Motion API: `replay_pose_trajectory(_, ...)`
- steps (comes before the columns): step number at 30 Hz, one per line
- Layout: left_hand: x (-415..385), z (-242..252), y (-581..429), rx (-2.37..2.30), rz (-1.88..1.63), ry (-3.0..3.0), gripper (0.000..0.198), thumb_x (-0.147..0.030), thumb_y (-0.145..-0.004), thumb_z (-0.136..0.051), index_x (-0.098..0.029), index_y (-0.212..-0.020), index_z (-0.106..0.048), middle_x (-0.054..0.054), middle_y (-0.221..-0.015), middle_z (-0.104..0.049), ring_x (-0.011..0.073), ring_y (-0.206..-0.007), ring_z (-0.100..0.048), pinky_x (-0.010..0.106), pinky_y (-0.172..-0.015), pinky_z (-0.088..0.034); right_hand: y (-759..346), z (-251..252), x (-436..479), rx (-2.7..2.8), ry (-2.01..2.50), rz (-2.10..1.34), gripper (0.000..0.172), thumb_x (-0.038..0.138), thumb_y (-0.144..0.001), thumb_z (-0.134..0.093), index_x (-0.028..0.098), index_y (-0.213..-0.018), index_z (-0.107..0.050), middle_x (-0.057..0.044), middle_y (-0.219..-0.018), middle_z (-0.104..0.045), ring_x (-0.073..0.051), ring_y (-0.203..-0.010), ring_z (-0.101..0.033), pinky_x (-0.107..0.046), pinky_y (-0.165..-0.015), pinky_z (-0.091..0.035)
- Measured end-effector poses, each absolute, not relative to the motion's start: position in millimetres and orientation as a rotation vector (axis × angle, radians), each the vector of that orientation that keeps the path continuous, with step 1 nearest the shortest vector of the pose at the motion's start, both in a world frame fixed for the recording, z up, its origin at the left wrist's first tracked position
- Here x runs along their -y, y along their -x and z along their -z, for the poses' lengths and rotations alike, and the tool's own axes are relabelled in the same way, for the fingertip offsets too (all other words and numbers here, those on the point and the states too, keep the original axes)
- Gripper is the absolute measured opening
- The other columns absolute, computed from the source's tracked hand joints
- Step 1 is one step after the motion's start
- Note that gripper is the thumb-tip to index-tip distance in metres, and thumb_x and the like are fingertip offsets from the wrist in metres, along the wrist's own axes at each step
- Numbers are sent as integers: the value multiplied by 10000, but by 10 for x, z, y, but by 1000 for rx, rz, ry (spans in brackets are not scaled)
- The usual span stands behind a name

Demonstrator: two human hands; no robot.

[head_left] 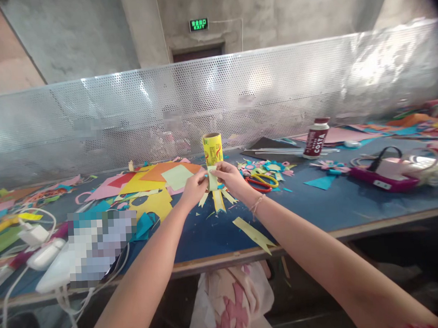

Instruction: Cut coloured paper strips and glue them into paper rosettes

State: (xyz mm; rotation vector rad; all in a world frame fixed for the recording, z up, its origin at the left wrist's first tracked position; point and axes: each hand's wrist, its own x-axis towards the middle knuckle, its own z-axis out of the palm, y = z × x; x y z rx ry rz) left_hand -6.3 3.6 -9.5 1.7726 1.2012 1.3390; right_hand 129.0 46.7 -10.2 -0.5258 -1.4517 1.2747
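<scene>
Pale green strip: a short piece of paper [213,179] held upright between both hands near the middle of the table, in front of the lower part of a yellow roll; whether the two touch cannot be told.
Arms: both forearms reach forward from the lower corners and converge at the strip, the right wrist wearing a thin bracelet [257,205].
Left hand: bent inward [196,188], fingers curled, fingertips pinching the strip's left edge.
Right hand: thumb and fingers [228,175] pinch the strip's upper right side, the other fingers folded.
Cut ribbons: pale yellow tails [218,201] fan out on the table just below the hands.
Loose strip: notched at one end [254,235], lying by the table's front edge.
Yellow roll: standing upright [213,149], hollow at the top; its inside is too small to read.
Scissors: red and yellow handles [271,185], just right of the right hand, near paper flowers [273,166].
Bottle: dark red, marked COSTA [316,139], capped and upright, contents hidden by its label.
Purple object: farther right [384,178], with a black loop above it.
Paper sheets: yellow, orange and pink [136,183], overlapping left of the roll.
Table: blue top [297,209], backed by a perforated metal screen [129,110].
</scene>
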Motion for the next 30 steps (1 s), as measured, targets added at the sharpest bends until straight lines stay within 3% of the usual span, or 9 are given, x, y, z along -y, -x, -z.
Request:
replay_pose_trajectory(8, -31, 88, 77, -1110, -1443, -1542, 146, -330, -837, -488, -207, -914, -487, -6, -705, -582, 129, -613, -581, 237, -548, -482, -1294, 103, -467, 1479, 510, -1243, 263, 362, -657, -695, 194, -684, -495, 66, -602, -399, -68, -544, -342, -259, -529, -252)
replay_pose_trajectory(11, -31, 98, 75, -1067, -1490, -1584, 237, -364, -787, -591, -211, -840, -417, -36, -693, -538, 91, -559, -523, 211, -535, -438, -1295, 102, -470, 1482, 501, -1230, 262, 368, -664, -695, 193, -693, -503, 69, -601, -384, -67, -543, -338, -255, -525, -253)
replay_pose_trajectory(16, -67, 113, 77, -1123, -1531, -1755, 294, -379, -746, -654, -193, -785, -429, -17, -754, -549, 74, -587, -490, 205, -563, -402, -1294, 96, -469, 1467, 481, -1229, 261, 363, -666, -701, 195, -698, -505, 73, -606, -368, -62, -538, -334, -248, -519, -253)
replay_pose_trajectory(30, -47, 84, 73, -1275, -1567, -1805, 130, -251, -795, -582, -192, -787, -466, 1, -738, -604, 125, -700, -593, 228, -608, -410, -1294, 99, -481, 1461, 475, -1190, 248, 347, -656, -704, 197, -739, -525, 66, -629, -371, -80, -581, -358, -258, -558, -271)
